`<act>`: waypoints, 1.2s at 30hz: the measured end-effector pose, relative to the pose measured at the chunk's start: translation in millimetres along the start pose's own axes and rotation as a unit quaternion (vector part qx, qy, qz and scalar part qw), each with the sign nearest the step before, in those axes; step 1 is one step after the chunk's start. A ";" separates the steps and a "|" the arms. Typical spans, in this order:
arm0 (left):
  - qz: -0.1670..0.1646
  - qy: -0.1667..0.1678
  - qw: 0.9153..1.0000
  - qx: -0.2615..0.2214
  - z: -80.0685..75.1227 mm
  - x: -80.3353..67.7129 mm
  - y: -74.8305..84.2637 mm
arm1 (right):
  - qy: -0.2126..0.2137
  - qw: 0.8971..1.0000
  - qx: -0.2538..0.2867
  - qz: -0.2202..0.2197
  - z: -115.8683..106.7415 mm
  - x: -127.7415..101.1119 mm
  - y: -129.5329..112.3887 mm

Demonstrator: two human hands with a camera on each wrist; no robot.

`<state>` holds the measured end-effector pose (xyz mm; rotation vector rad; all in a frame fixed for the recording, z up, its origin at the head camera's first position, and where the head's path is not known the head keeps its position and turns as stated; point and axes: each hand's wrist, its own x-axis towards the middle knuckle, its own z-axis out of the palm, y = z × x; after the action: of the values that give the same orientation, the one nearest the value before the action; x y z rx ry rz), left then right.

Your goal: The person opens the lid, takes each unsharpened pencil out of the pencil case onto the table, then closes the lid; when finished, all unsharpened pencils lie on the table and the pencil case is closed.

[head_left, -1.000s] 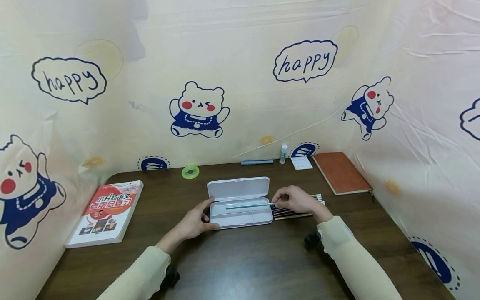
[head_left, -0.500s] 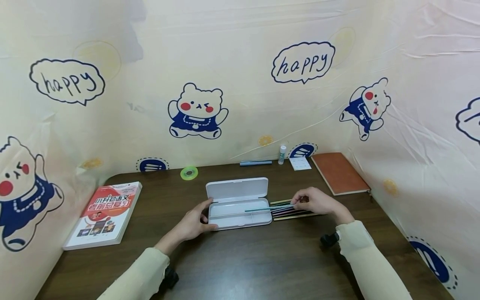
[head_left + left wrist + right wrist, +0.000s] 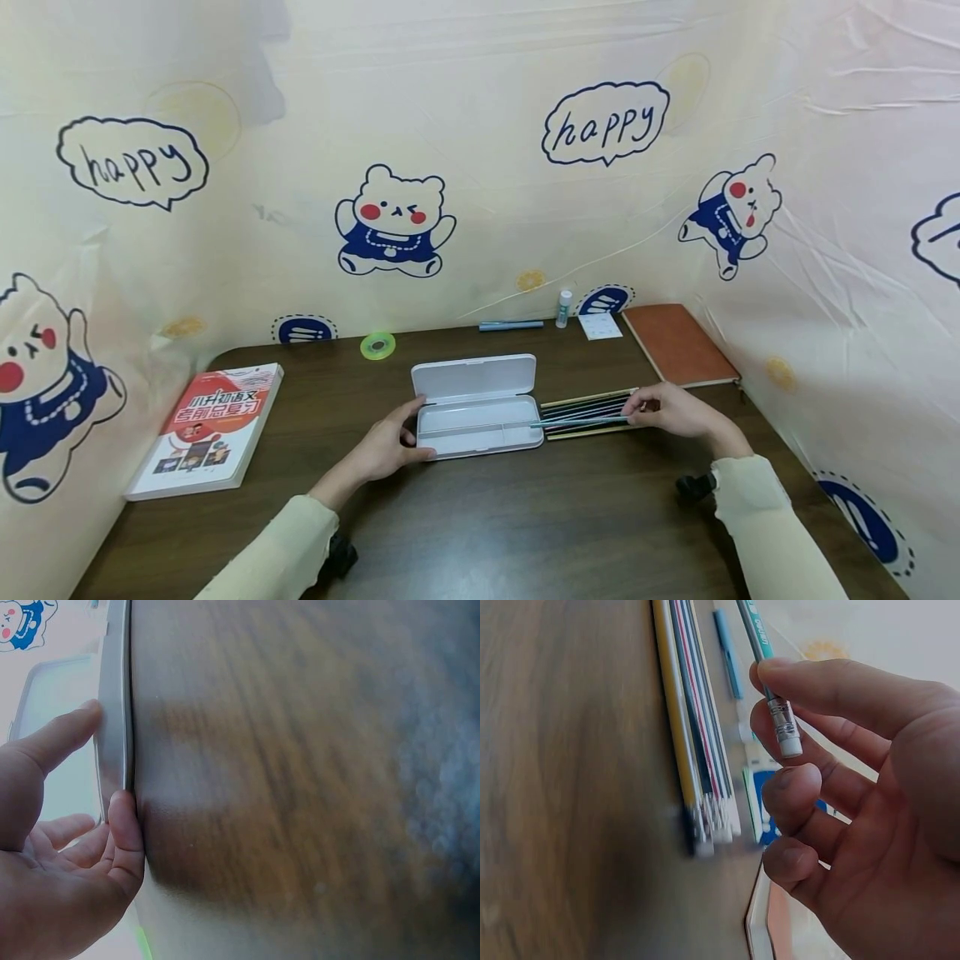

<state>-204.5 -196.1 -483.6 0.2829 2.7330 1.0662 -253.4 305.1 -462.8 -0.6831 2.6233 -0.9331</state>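
- Dark wood table (image 3: 525, 517), boxed in by a cream cloth backdrop (image 3: 480, 125) printed with bears and "happy" speech bubbles.
- I see a white pencil case (image 3: 480, 412) at table centre, lid open and tipped back toward 12 o'clock. The tray looks empty apart from the tip of one pencil reaching over its 3 o'clock edge.
- My left hand (image 3: 386, 450) sits at the case's 8 o'clock corner, thumb and fingers lightly clasping the rim; the left wrist view shows the thumb (image 3: 127, 832) on the outer edge.
- My right hand (image 3: 671, 410) pinches a teal pencil (image 3: 577, 422) near its eraser end, between thumb and fingers; the pencil lies roughly level, point toward the case.
- Row of pencils (image 3: 588, 412) flat on the table just beside the case at 3 o'clock, under the held one.
- Hard to read: printing on the teal pencil is blurred in the right wrist view; that view's pencil row is smeared too.
- Red-and-white book (image 3: 206, 425) at 9 o'clock carries Chinese title text I can't make out.
- Back edge: green tape roll (image 3: 378, 344), blue pen (image 3: 512, 325), glue stick (image 3: 564, 308), brown notebook (image 3: 678, 346).
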 end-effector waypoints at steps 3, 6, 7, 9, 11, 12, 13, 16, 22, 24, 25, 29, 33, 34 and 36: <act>-0.001 0.000 1.000 0.002 0.2 0.5 0.3 | 0.008 1.000 -0.010 -0.008 -2.6 -6.8 5.2; -0.004 0.002 1.000 0.002 0.5 1.8 0.4 | 0.006 1.000 -0.003 -0.017 -4.3 -11.3 9.4; -0.006 0.002 1.000 0.002 0.6 2.2 0.5 | 0.004 1.000 -0.003 -0.018 -4.7 -12.5 10.6; -0.007 0.002 1.000 0.002 0.8 2.9 0.2 | -0.003 1.000 -0.001 -0.021 -4.9 -14.0 13.1; -0.003 0.001 1.000 0.006 0.8 2.9 -0.4 | -0.006 1.000 0.000 -0.017 -4.7 -14.9 15.0; -0.003 0.001 1.000 0.007 0.8 2.8 -0.4 | -0.006 1.000 -0.003 -0.016 -4.6 -15.1 15.8; -0.003 0.001 1.000 0.006 0.7 2.8 -0.7 | -0.004 1.000 -0.005 -0.014 -4.4 -15.1 16.6; -0.003 0.001 1.000 0.006 0.2 2.6 0.0 | 0.007 1.000 -0.012 -0.007 -3.6 -14.6 17.7; -0.005 0.001 1.000 0.002 -0.8 3.3 1.6 | 0.034 0.999 -0.033 0.001 -1.2 -12.5 18.5; -0.005 0.001 1.000 0.001 -1.2 3.1 1.9 | 0.035 0.999 -0.032 0.000 -0.4 -11.8 18.9; -0.006 0.001 1.000 0.002 -1.1 3.1 2.0 | 0.035 0.999 -0.030 0.000 0.0 -11.3 19.1; -0.007 -0.001 1.000 0.003 -1.0 2.2 1.9 | 0.032 0.999 -0.024 -0.004 1.5 -10.1 19.8; -0.008 0.000 1.000 0.004 0.0 1.9 0.6 | 0.030 0.999 -0.024 0.003 3.3 -8.9 20.1; -0.008 0.000 1.000 0.003 0.3 2.0 0.2 | 0.030 0.999 -0.026 0.006 3.7 -8.5 20.0; -0.008 0.000 1.000 0.004 1.0 2.2 -0.9 | 0.028 0.999 -0.027 0.017 4.3 -7.4 18.7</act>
<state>-206.5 -195.5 -485.1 0.2620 2.7361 1.0517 -251.7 319.5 -477.5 -0.6318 2.7094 -0.8875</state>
